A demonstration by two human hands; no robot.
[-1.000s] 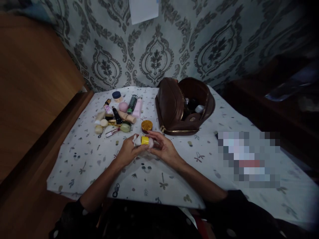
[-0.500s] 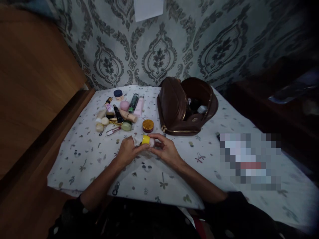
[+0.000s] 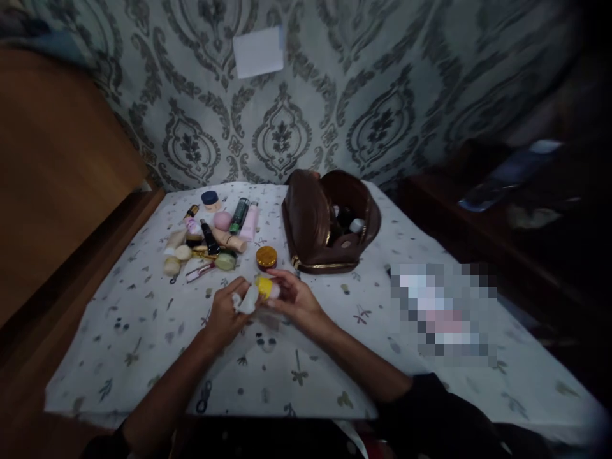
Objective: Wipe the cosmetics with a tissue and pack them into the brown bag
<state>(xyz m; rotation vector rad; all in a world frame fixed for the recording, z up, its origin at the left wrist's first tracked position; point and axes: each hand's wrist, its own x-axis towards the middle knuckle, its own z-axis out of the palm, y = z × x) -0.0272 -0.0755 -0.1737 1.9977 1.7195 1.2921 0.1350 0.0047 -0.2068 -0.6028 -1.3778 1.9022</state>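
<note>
My left hand is closed around a crumpled white tissue. My right hand grips a small bottle with a yellow band and a pale end, thumb below it and fingers above. The tissue is right beside the yellow part; whether it touches is blurred. Just beyond my hands a round jar with a gold lid stands on the patterned white cloth. Behind it to the right sits an open brown cosmetic bag with several items inside.
Several cosmetics lie grouped at the left, among them a blue-lidded jar, a pink tube, a pink sponge and a black tube. A pixelated object lies at the right. A wooden cabinet borders the left side.
The view has shifted, so everything sits further left and lower. My left hand has turned, and more of the tissue shows. The bottle is still in my right hand.
</note>
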